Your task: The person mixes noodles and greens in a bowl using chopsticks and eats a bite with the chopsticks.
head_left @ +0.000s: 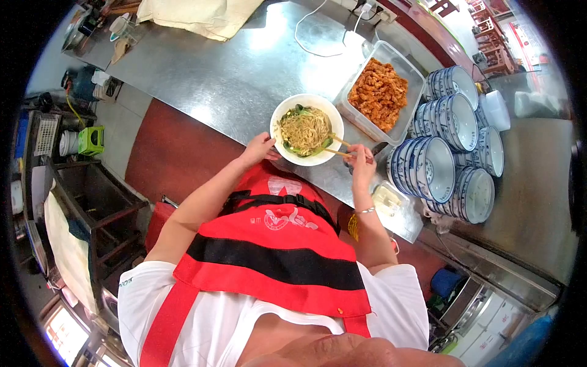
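A white bowl (282, 109) stands at the near edge of the steel counter. Noodles (304, 127) with green leafy vegetables fill it. My left hand (260, 150) grips the bowl's left rim, fingers closed around the edge. On the other side, my right hand (361, 158) holds a pair of chopsticks (337, 151), whose tips reach into the noodles. Right behind the bowl sits a clear plastic tub (359, 123) of reddish-brown fried pieces (379, 93).
Stacks of blue-and-white bowls (437, 168) crowd the counter's right side. A small clear container (387, 199) lies near my right forearm. A white cable (299, 37) runs across the steel counter (226, 79), and a cream cloth (202, 15) covers its far left.
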`<state>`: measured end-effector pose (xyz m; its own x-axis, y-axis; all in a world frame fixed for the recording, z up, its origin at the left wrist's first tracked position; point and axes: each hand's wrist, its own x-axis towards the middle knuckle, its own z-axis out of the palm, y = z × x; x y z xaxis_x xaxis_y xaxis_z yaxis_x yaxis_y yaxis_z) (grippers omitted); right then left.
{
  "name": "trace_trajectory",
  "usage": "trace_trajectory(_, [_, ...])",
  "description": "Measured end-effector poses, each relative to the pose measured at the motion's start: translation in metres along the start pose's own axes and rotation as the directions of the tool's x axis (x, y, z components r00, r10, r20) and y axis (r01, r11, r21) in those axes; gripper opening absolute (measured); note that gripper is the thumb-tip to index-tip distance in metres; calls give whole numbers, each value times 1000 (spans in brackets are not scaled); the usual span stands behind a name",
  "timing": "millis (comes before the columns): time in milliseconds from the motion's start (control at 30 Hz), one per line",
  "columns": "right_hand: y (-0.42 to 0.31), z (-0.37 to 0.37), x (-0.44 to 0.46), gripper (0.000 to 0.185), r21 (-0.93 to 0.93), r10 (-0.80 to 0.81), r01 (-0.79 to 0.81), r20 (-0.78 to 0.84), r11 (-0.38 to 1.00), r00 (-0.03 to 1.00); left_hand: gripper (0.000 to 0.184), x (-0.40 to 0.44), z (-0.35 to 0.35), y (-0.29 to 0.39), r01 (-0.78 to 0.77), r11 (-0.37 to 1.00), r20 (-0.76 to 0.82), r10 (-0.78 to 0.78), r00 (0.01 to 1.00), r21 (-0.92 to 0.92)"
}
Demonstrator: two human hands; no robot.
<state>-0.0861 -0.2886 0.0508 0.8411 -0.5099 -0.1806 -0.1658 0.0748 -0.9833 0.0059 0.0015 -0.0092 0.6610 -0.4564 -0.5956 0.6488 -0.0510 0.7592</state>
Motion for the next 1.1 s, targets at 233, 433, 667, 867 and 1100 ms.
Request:
trace_trajectory(233, [41, 17, 1, 35, 536, 465, -311, -176, 784, 868, 26, 2, -1, 0, -10, 1000, 18, 10, 1000, 2])
trace_trajectory(433, [40, -3, 7, 33, 722, 621, -400, -52, 565, 782, 27, -4, 1, 2, -16, 1000, 20, 16, 1000, -3])
trace_trajectory(667, [-30, 25, 5, 28, 412, 165, -129, -52, 902, 985, 29, 0, -1, -2, 18, 1000, 24, -18, 1000, -4])
trace_trajectory(867, [-104, 29, -8, 21, -478, -248, 315, 199, 820, 948, 29, -3, 0, -2, -6, 999, 23, 7, 1000, -32])
trace_trajectory(1100, [-65, 101, -7, 8, -177, -336, 412, 347, 894, 876, 25, -1, -2, -4, -9, 999, 2, 9, 1000, 42])
